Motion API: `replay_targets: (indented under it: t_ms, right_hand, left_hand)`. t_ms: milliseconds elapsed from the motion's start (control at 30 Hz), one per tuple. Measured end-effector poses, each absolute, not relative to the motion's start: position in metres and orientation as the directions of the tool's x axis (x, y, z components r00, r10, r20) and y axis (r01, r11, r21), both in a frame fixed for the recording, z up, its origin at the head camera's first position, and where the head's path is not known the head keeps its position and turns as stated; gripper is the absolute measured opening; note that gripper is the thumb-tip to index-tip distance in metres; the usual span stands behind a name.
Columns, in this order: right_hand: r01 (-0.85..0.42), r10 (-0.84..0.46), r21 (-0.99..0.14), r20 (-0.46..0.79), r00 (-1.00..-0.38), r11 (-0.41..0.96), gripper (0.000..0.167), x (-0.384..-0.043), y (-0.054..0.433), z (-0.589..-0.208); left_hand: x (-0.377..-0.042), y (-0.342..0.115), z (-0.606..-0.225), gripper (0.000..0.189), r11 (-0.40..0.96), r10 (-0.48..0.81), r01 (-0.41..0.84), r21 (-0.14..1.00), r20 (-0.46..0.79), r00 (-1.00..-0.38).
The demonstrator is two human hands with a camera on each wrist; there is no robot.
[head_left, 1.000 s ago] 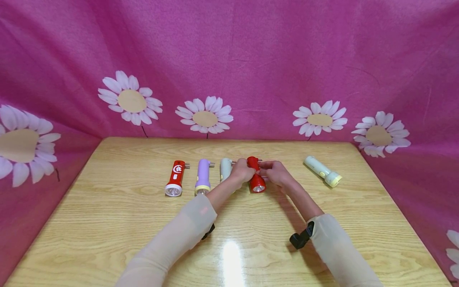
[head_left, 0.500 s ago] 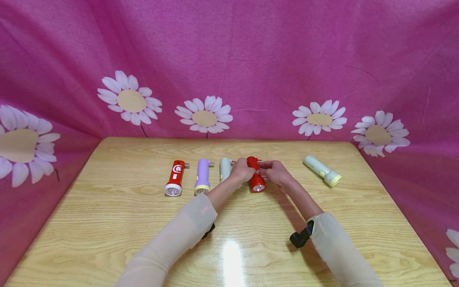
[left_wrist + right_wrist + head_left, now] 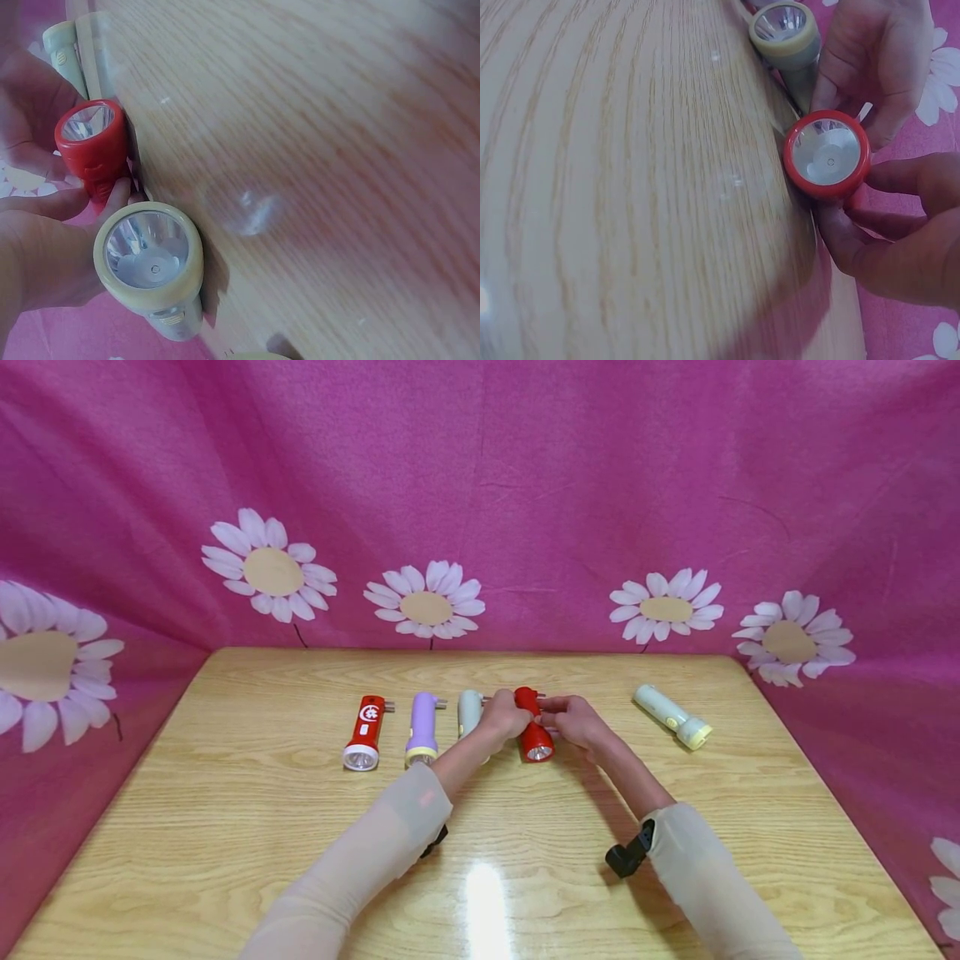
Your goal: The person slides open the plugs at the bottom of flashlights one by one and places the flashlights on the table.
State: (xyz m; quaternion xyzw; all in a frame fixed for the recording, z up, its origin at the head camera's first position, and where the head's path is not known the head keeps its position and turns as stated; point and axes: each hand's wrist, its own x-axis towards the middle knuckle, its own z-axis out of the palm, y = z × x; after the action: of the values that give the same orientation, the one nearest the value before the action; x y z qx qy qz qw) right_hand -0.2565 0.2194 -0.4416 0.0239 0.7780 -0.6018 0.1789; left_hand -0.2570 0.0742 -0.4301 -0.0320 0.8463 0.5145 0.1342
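Observation:
A red flashlight (image 3: 537, 745) lies on the table, lens end toward me, between my two hands. My left hand (image 3: 504, 717) grips its body from the left, thumb and fingers to either side in the left wrist view. From the right, my right hand (image 3: 579, 723) holds the same body with its thumb and fingers, seen below the red rim (image 3: 862, 161) in the right wrist view. Close beside my left hand lies a grey-green flashlight (image 3: 470, 710) with a cream head (image 3: 196, 259); my left forearm hides much of it in the head view.
Left of the hands lie a purple flashlight (image 3: 423, 722) and a red flashlight with a white head (image 3: 367, 733), both with plug prongs out to the right. A pale green flashlight (image 3: 670, 714) lies slanted at the right. Pink flowered cloth (image 3: 547, 510) surrounds the wooden table (image 3: 540, 868).

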Motion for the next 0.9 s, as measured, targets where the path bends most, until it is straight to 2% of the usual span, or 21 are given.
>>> replay_targets:
  t_ms: [433, 667, 900]
  right_hand:
    - [0.247, -0.174, -0.931, -0.299, -0.938, 0.27, 0.044, -0.2573, 0.2178, -0.4427]
    - [0.24, -0.179, -0.931, -0.295, -0.939, 0.275, 0.045, -0.2568, 0.2182, -0.4423]
    - [0.231, -0.185, -0.927, -0.293, -0.938, 0.296, 0.044, -0.2567, 0.2191, -0.4424]
  left_hand:
    - [-0.261, 0.0745, -0.4259, 0.025, 0.486, 0.067, -0.219, 0.846, -0.285, -0.956]
    - [-0.2599, 0.076, -0.4234, 0.022, 0.548, 0.048, -0.172, 0.819, -0.236, -0.971]
    - [-0.2621, 0.0763, -0.425, 0.025, 0.555, 0.052, -0.175, 0.813, -0.244, -0.968]
